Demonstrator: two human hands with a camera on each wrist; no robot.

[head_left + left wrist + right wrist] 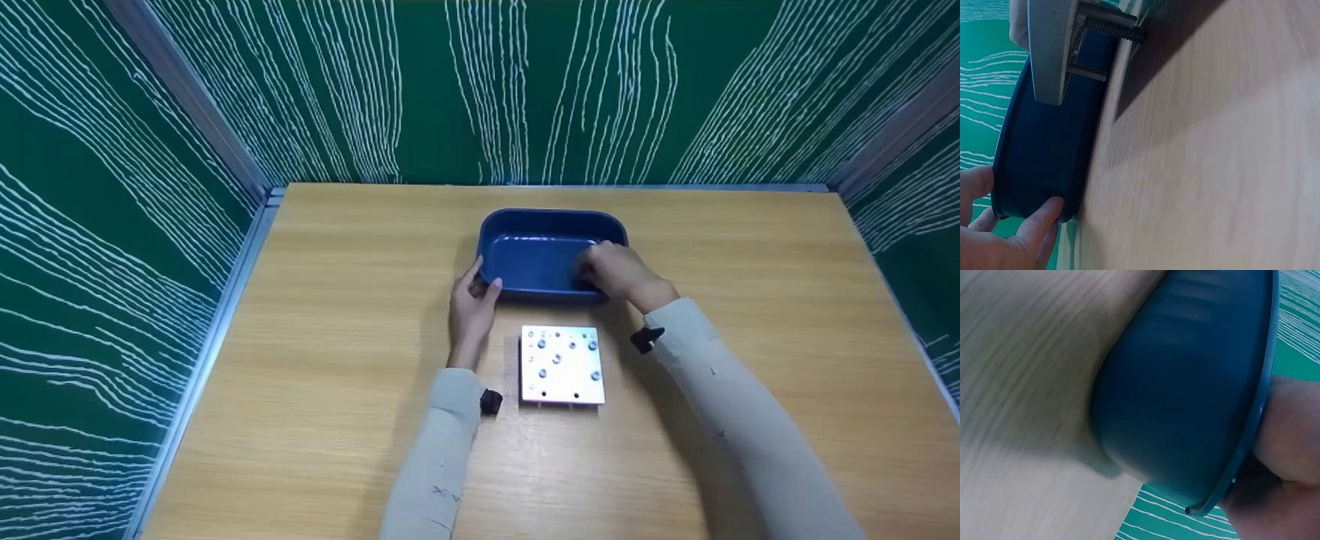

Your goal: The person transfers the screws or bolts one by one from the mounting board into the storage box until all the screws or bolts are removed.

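Observation:
A dark blue plastic bin (pixel 525 291) stands on the table. My left hand (pixel 472 307) holds its near left corner, thumb on the front wall and fingers round the left side; in the left wrist view the fingers (pixel 1039 222) touch the outer wall. My right hand (pixel 619 271) reaches over the right part of the rim with fingers bent down inside. Its fingertips are blurred and hidden, so I cannot tell what they hold. Closer to me lies a square silver metal plate (pixel 562 386) with several screws in its holes; threaded ends (pixel 1086 72) stick out beneath.
The wooden table (pixel 337 300) carries the bin and plate. Green panels (pixel 427 90) with white wavy lines stand behind and at both sides, in a metal frame (pixel 225 300). A small black device (pixel 491 402) sits on each wrist.

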